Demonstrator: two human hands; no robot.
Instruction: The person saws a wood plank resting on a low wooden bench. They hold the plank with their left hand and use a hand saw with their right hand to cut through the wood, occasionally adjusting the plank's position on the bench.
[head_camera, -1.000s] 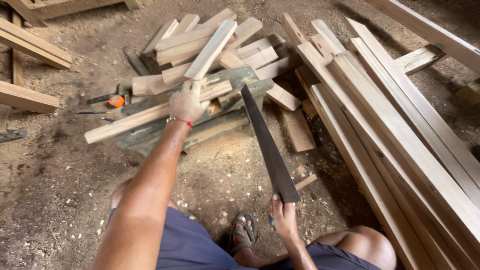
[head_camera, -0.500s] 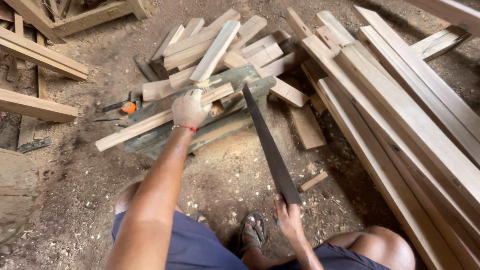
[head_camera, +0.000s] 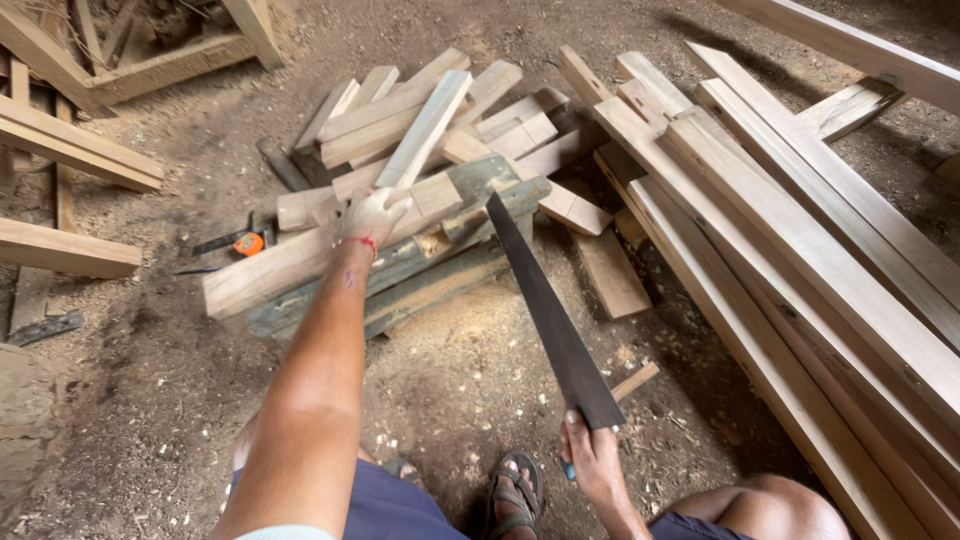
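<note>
Head view, left hand (head_camera: 372, 215) pressing fingers down on a pale plank (head_camera: 300, 262), right hand (head_camera: 596, 462) gripping a dark handsaw (head_camera: 548, 318) angled above sawdusty floor (head_camera: 140, 400), offcut pile (head_camera: 450, 110) beyond

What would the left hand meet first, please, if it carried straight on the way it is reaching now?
Probably the pale slat leaning over the offcut pile: the left hand lies on a long plank, fingers pointing up along that slat. Depth is hard to judge.
</note>
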